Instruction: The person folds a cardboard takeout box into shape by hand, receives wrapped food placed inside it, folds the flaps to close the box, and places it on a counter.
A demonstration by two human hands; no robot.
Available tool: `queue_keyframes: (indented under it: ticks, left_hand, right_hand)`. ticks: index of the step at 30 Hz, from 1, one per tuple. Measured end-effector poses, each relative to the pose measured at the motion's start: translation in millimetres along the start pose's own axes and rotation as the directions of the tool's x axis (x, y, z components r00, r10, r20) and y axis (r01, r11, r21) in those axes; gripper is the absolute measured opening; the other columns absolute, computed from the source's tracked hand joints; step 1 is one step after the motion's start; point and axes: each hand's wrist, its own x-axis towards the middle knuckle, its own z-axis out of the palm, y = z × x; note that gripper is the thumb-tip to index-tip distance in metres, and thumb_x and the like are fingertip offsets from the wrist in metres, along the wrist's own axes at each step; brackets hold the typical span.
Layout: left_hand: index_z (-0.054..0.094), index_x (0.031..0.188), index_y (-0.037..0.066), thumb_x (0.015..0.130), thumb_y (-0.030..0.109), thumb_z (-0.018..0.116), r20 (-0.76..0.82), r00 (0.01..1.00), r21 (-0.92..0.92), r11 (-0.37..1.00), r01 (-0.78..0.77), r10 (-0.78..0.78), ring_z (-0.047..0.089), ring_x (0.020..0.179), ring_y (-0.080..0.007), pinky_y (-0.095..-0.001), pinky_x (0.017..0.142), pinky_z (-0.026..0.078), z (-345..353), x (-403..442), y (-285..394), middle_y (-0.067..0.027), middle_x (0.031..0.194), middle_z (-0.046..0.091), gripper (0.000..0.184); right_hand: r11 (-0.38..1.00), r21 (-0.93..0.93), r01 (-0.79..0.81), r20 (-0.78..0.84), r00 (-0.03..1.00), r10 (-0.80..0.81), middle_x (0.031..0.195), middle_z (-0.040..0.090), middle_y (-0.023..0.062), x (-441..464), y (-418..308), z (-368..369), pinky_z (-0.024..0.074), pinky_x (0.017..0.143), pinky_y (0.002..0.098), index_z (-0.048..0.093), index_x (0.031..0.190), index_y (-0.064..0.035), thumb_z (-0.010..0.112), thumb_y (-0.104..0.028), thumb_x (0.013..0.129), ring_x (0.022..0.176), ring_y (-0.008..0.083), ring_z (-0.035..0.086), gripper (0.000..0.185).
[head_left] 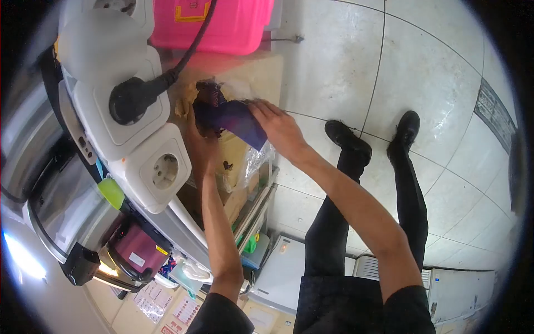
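Note:
A dark purple, sheet-like piece (pixel 238 121) sticks out of a ragged torn opening in a cardboard box (pixel 261 69). Whether it is cloth, paper or plastic I cannot tell. My right hand (pixel 277 127) is closed on its right edge, the fingers bent over it. Just left of the piece, my left hand (pixel 203 147) reaches up to the torn opening; its fingers are hidden. Crumpled clear plastic (pixel 258 164) hangs below the purple piece, beside my right hand.
A bright pink container (pixel 214 28) lies at the top. White wall sockets (pixel 163 170), one with a black plug (pixel 133 97), stand close to my left arm. A maroon appliance (pixel 136 250) is at lower left. Tiled floor (pixel 334 67) extends right.

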Motion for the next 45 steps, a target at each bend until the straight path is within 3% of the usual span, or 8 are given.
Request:
queue_keyframes:
  ticks: [5,11,13,17,20,29,37,45]
  left_hand:
    - [0.036,0.15,0.005,0.08,-0.009,0.05,0.013,1.0,0.14,0.99,-0.001,-0.001,0.061,0.115,-0.0354,-0.0416,0.101,0.045,-5,-6,-11,-0.0251,0.128,0.06,0.072]
    - [0.039,0.149,0.008,0.081,-0.003,0.052,0.023,0.999,-0.055,0.998,0.029,-0.028,0.062,0.109,-0.039,-0.043,0.097,0.047,-5,-6,-8,-0.0261,0.123,0.062,0.07]
    - [0.043,0.147,0.007,0.081,0.002,0.055,-0.108,0.946,0.406,0.882,-0.239,0.305,0.065,0.1,-0.0417,-0.0426,0.091,0.051,-2,-4,-19,-0.0267,0.123,0.061,0.067]
    - [0.046,0.145,0.009,0.08,0.004,0.057,-0.105,0.955,0.415,0.885,-0.21,0.276,0.064,0.103,-0.0422,-0.0443,0.093,0.05,-7,-6,-16,-0.0275,0.128,0.059,0.066]
    - [0.047,0.144,0.011,0.08,0.005,0.057,-0.035,0.993,0.327,0.94,-0.093,0.111,0.062,0.107,-0.0437,-0.047,0.093,0.048,-14,-8,-13,-0.0267,0.131,0.057,0.065]
    - [0.051,0.141,0.012,0.078,0.01,0.064,0.005,0.997,0.57,0.819,-0.068,0.08,0.058,0.119,-0.0342,-0.0432,0.095,0.05,-21,-6,-1,-0.0194,0.13,0.052,0.065]
    - [0.053,0.114,0.005,0.084,0.003,0.067,-0.061,0.992,-0.063,0.993,0.103,-0.107,0.06,0.079,-0.0147,-0.0308,0.067,0.051,-14,18,0,-0.0064,0.093,0.062,0.033]
    - [0.052,0.112,0.005,0.083,0.002,0.069,-0.079,0.995,-0.16,0.985,-0.067,0.054,0.059,0.075,-0.0129,-0.0293,0.061,0.049,-7,35,5,-0.006,0.089,0.062,0.033]
  right_hand:
    - [0.999,0.05,0.011,-0.032,0.999,-0.009,0.128,0.06,0.0142,1,11,-8,0.0528,0.095,0.038,0.052,0.131,-0.0028,0.054,-0.004,0.086,0.123,0.0289,0.057,0.045]
    - [0.98,0.179,-0.083,0.43,0.903,-0.002,0.095,0.071,0.0107,-15,33,-150,0.0586,0.07,0.0371,0.058,0.122,0.0006,0.058,-0.009,0.091,0.078,0.0284,0.07,0.032]
    - [0.323,0.73,-0.603,0.527,0.797,0.297,0.083,0.069,0.0094,-32,33,-165,0.055,0.053,0.0321,0.06,0.115,0.0021,0.062,-0.014,0.093,0.061,0.0185,0.065,0.027]
    - [0.347,0.699,-0.625,0.635,0.766,0.1,0.083,0.068,0.0088,-11,37,-120,0.0531,0.055,0.0299,0.059,0.115,0.0029,0.066,-0.015,0.093,0.068,0.0131,0.064,0.029]
    - [0.187,0.967,-0.176,0.072,0.886,0.459,0.089,0.069,0.0128,-4,-8,-55,0.0534,0.076,0.0327,0.062,0.11,0.0042,0.067,-0.012,0.092,0.082,0.0149,0.063,0.025]
    - [0.339,0.884,-0.322,0.14,0.875,0.464,0.078,0.066,0.0202,-41,-37,4,0.0528,0.061,0.0374,0.063,0.102,0.0049,0.067,-0.012,0.091,0.066,0.0275,0.065,0.021]
    - [0.274,0.8,-0.534,0.416,0.822,0.39,0.07,0.062,0.0237,-12,-45,-54,0.0503,0.06,0.042,0.059,0.091,0.0075,0.061,-0.01,0.088,0.062,0.032,0.063,0.017]
    - [0.348,0.737,-0.579,0.517,0.815,0.262,0.081,0.064,0.0305,7,-51,-101,0.0533,0.073,0.0465,0.059,0.095,0.0088,0.057,-0.009,0.086,0.078,0.0441,0.066,0.02]
